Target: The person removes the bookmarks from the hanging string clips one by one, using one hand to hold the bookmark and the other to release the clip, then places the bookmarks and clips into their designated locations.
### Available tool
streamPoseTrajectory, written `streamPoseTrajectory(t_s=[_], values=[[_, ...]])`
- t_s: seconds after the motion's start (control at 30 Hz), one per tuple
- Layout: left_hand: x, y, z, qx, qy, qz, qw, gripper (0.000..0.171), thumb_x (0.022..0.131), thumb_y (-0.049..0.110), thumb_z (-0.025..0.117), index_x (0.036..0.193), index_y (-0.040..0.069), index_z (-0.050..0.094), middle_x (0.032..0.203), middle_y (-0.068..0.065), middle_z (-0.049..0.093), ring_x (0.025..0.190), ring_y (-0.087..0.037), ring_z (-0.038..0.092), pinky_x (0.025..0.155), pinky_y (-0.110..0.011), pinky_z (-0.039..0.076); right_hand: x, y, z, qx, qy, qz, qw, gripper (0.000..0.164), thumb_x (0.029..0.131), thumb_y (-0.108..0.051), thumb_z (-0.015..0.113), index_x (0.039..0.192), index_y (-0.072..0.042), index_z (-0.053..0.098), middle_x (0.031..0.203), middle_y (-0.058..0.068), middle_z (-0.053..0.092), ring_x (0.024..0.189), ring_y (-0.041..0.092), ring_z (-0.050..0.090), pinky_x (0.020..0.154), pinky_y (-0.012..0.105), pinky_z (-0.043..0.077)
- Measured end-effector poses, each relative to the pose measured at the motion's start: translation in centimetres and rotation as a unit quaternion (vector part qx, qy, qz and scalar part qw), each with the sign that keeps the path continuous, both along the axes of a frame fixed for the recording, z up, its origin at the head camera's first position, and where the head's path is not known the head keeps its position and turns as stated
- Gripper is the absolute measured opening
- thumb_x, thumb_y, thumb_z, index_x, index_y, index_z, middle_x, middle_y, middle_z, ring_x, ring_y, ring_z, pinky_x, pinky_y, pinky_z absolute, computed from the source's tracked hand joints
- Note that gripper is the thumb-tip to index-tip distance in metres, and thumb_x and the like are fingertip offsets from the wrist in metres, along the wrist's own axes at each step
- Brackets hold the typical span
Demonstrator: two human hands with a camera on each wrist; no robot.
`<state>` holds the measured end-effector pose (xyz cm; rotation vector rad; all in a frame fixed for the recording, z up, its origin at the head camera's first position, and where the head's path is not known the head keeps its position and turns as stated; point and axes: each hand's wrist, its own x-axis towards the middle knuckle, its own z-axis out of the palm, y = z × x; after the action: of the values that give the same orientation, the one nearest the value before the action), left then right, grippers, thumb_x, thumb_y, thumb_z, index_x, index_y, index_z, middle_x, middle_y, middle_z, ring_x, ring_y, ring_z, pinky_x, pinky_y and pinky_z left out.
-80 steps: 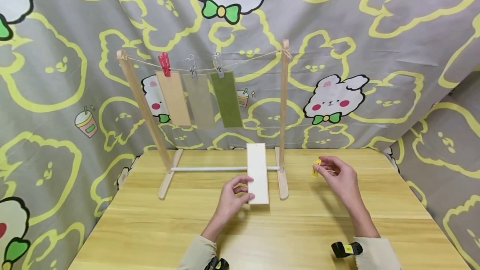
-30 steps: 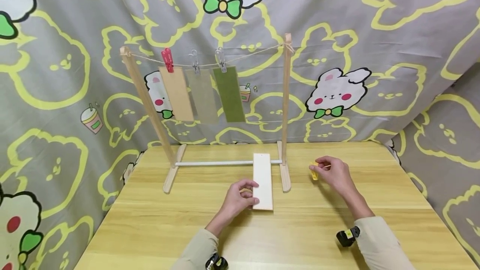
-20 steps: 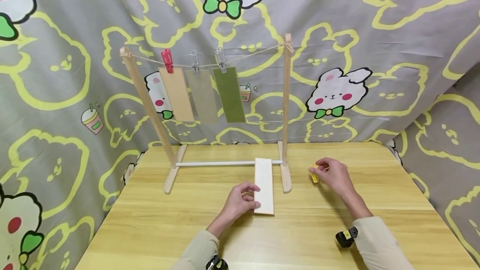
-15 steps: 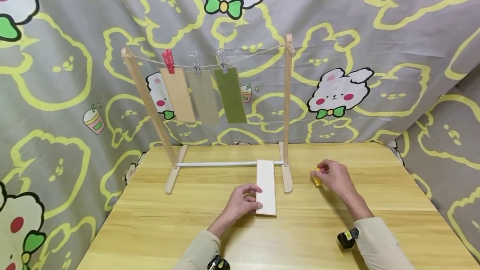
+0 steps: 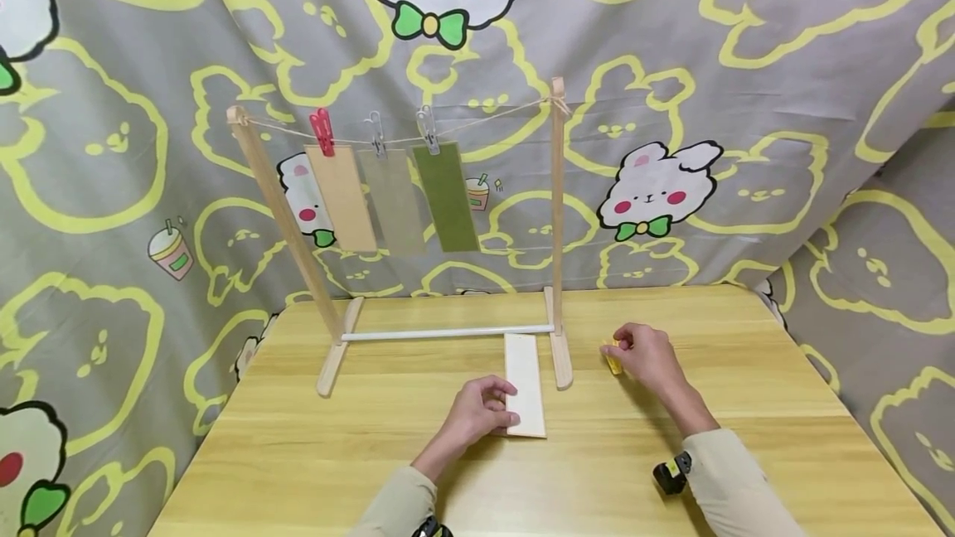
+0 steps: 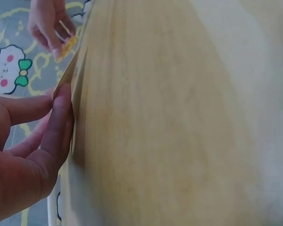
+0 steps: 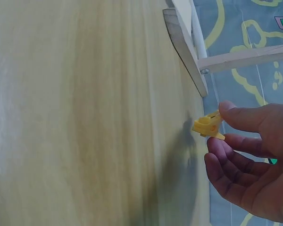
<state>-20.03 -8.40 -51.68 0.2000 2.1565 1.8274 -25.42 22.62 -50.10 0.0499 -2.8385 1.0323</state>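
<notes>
My left hand pinches the left edge of a narrow white card between thumb and fingers. In the left wrist view the card appears nearly edge-on, low over the table; whether it touches the wood I cannot tell. To the right of the drying frame, my right hand grips a small yellow clothespin between thumb and fingertips. On the frame's string hang a tan card under a red clothespin, plus a grey card and a green card under clear clothespins.
The wooden frame has a left post, a right post and a white crossbar low between its feet. String without cards runs between the green card and the right post. A patterned curtain stands behind the table.
The white card has come down from over the crossbar toward the table's front, still in my left hand. My right hand has moved slightly lower with the yellow clothespin, which now tilts more.
</notes>
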Motion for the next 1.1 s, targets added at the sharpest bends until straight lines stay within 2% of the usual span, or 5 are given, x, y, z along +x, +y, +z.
streamPoseTrajectory(t_s=[0.33, 0.57, 0.7, 0.97, 1.1], values=[[0.1, 0.2, 0.3, -0.016, 0.012, -0.006, 0.9998, 0.031, 0.082, -0.014, 0.076, 0.111, -0.009, 0.068, 0.096, -0.020, 0.066, 0.070, -0.014, 0.064, 0.063, -0.037, 0.063, -0.3, -0.2, -0.3, 0.017, -0.013, 0.000, 1.000, 0.032, 0.089, -0.022, 0.081, 0.102, 0.006, 0.071, 0.081, 0.006, 0.065, 0.072, 0.020, 0.058, 0.063, 0.033, 0.050], [0.4, 0.4, 1.0, -0.057, 0.034, -0.023, 0.9976, 0.030, 0.081, -0.012, 0.077, 0.109, -0.007, 0.069, 0.077, -0.013, 0.068, 0.064, -0.017, 0.066, 0.061, -0.035, 0.062, -0.4, -0.5, -0.2, 0.021, -0.030, 0.002, 0.999, 0.032, 0.089, -0.023, 0.081, 0.099, 0.006, 0.071, 0.077, 0.005, 0.061, 0.068, 0.019, 0.055, 0.058, 0.030, 0.046], [0.5, 0.6, 1.2, -0.080, 0.041, -0.023, 0.9957, 0.028, 0.081, -0.011, 0.078, 0.108, -0.006, 0.070, 0.074, -0.008, 0.065, 0.063, -0.015, 0.064, 0.060, -0.033, 0.061, -0.3, -0.6, -0.3, 0.022, -0.030, 0.001, 0.999, 0.032, 0.089, -0.022, 0.081, 0.098, 0.006, 0.071, 0.076, 0.005, 0.061, 0.067, 0.019, 0.055, 0.057, 0.030, 0.046], [0.9, 0.5, 1.5, -0.088, 0.032, -0.024, 0.9954, 0.025, 0.089, -0.005, 0.075, 0.113, -0.004, 0.069, 0.081, -0.009, 0.067, 0.069, -0.020, 0.067, 0.062, -0.040, 0.063, -0.3, -0.6, -0.5, 0.023, -0.025, 0.005, 0.999, 0.032, 0.089, -0.021, 0.081, 0.098, 0.008, 0.071, 0.077, 0.006, 0.062, 0.068, 0.019, 0.056, 0.058, 0.032, 0.047], [1.0, 0.3, 1.9, -0.088, 0.033, -0.030, 0.9952, 0.027, 0.091, -0.001, 0.074, 0.117, -0.003, 0.068, 0.096, -0.014, 0.068, 0.077, -0.023, 0.068, 0.064, -0.040, 0.063, -0.3, -0.6, -0.5, 0.021, -0.027, 0.006, 0.999, 0.031, 0.090, -0.021, 0.080, 0.099, 0.007, 0.071, 0.081, 0.008, 0.066, 0.071, 0.020, 0.059, 0.061, 0.033, 0.051]])
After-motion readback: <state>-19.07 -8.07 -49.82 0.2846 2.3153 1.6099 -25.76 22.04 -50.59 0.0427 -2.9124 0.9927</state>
